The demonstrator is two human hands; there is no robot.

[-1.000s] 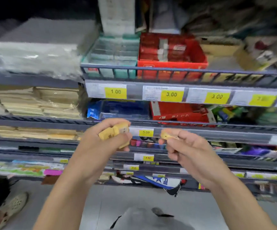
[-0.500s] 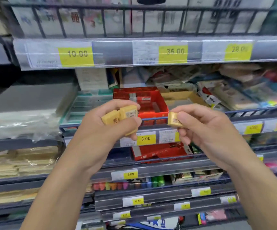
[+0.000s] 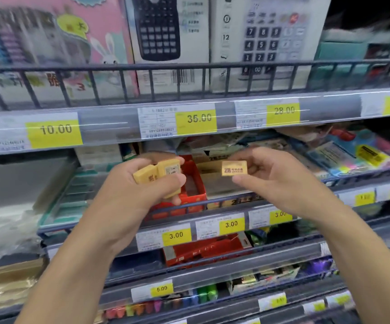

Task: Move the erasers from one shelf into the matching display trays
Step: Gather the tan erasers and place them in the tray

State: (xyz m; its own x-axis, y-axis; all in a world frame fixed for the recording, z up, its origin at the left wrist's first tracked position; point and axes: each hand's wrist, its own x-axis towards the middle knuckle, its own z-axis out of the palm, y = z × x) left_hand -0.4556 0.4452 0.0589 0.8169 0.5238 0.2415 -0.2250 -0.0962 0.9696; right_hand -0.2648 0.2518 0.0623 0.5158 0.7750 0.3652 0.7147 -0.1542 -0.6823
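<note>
My left hand [image 3: 142, 190] grips a small stack of yellow erasers [image 3: 159, 173], their printed faces turned up. My right hand [image 3: 275, 181] pinches a single yellow eraser [image 3: 234, 168] marked "2B" between thumb and fingers. Both hands hover in front of the middle shelf. Just behind them sits a red display tray [image 3: 192, 183], and to its right a tan display tray [image 3: 222, 190] with "2B" print on its front. The single eraser hangs above the tan tray's left part.
A shelf rail with yellow price tags [image 3: 199, 118] runs close above my hands. Calculator boxes [image 3: 168, 43] stand on the top shelf. A teal tray [image 3: 72, 197] lies left of the red one; packaged stationery [image 3: 357, 155] fills the right. Lower shelves hold markers [image 3: 156, 307].
The view has swung upward along the shelves. Both hands rose with their erasers to the middle shelf. The right hand turned its eraser so the "2B" face shows.
</note>
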